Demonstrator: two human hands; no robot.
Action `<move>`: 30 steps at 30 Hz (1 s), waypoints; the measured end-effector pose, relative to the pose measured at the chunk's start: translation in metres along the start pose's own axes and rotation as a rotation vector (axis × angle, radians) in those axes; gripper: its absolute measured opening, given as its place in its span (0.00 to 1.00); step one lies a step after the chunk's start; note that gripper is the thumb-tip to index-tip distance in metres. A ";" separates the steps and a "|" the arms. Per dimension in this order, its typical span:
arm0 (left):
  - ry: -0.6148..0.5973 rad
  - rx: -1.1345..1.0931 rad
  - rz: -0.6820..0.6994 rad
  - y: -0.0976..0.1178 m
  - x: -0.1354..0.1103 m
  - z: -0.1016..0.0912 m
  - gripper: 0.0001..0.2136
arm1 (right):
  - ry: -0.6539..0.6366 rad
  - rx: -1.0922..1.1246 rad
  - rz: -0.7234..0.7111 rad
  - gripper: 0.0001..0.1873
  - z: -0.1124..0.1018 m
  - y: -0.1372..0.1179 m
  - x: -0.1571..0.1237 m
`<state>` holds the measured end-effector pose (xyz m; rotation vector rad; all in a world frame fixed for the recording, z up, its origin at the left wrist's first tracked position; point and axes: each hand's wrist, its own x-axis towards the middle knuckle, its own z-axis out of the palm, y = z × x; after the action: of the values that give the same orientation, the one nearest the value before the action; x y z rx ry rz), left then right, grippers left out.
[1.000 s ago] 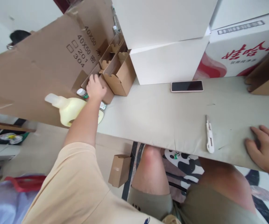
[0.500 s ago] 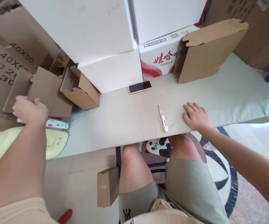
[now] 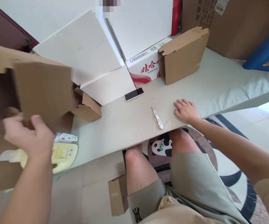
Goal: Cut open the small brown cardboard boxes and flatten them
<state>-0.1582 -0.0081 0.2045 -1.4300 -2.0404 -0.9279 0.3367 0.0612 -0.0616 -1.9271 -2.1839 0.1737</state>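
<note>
Storage-like room: stacked cartons [image 3: 141,31], tiled floor [image 3: 94,199]

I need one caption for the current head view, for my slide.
Left hand holds a carton; right hand rests on the table near a cutter.

Plain brown cardboard box [image 3: 43,90], kinda blurry, gripped low down by the left hand [image 3: 29,133]. It's open, so you can see the dark inside on the left, with a flat panel on the right. Sits way over left in the scene, tilted, looks lifted above the counter [image 3: 115,124].
</note>
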 end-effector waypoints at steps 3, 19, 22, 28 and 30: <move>-0.124 -0.142 0.386 0.029 -0.057 0.006 0.09 | 0.001 -0.005 -0.001 0.31 -0.001 0.000 -0.001; -0.498 -0.715 0.348 0.076 -0.186 0.067 0.12 | 0.295 0.823 -0.400 0.24 -0.039 -0.075 -0.053; -0.480 -0.807 0.148 0.069 -0.194 0.078 0.21 | 0.254 0.861 -0.509 0.18 -0.050 -0.101 -0.056; -0.406 -0.639 0.187 0.078 -0.189 0.082 0.25 | 0.219 0.973 -0.121 0.21 -0.037 -0.122 -0.041; -0.422 -0.415 0.249 0.091 -0.175 0.078 0.29 | 0.182 1.029 -0.024 0.28 -0.030 -0.125 -0.041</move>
<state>-0.0134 -0.0369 0.0527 -2.2080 -1.9499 -1.0501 0.2283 0.0025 -0.0066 -1.2427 -1.4929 0.8727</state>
